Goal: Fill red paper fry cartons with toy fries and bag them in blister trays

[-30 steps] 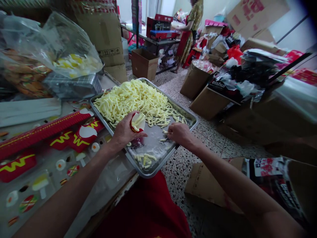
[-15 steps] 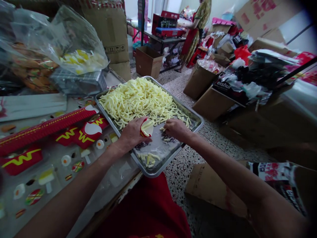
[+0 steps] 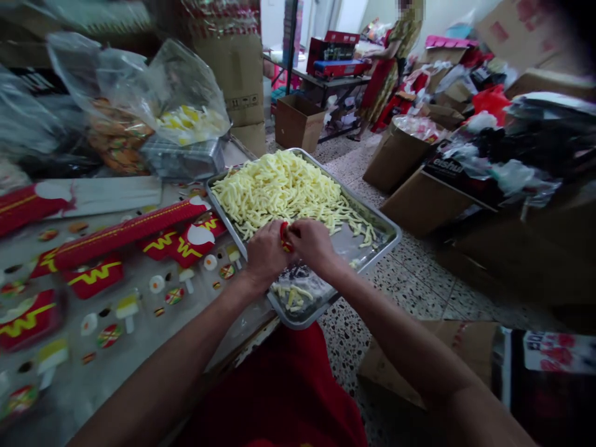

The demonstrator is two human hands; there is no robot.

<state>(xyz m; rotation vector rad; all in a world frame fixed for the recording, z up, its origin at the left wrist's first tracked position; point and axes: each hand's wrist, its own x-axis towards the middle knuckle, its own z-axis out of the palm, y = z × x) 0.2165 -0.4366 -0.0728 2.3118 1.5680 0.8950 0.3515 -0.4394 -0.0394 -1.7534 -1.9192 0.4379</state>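
Note:
My left hand (image 3: 266,253) is wrapped round a small red fries carton (image 3: 285,238) above the near part of a metal tray (image 3: 343,241). At the carton's mouth, my right hand (image 3: 313,245) has its fingers pinched together; what is between them is hidden. Pale yellow toy-like fries (image 3: 284,186) form a big heap at the tray's far side. A few loose short pieces (image 3: 293,297) lie in its near corner. Left of the tray, red cartons with a yellow zigzag (image 3: 192,243) lie on the table, beside a long nested stack of red cartons (image 3: 125,231).
Small food-shaped pieces (image 3: 174,295) lie in rows on the table (image 3: 153,347). Behind are clear bags (image 3: 190,81) and a plastic box (image 3: 184,158). Cardboard boxes (image 3: 426,198) crowd the floor at right. Another person (image 3: 391,62) stands at a far table.
My right hand has come up from the tray bottom, where it pinched fries, to the carton in my left hand. The view has turned left, so the scene sits further right.

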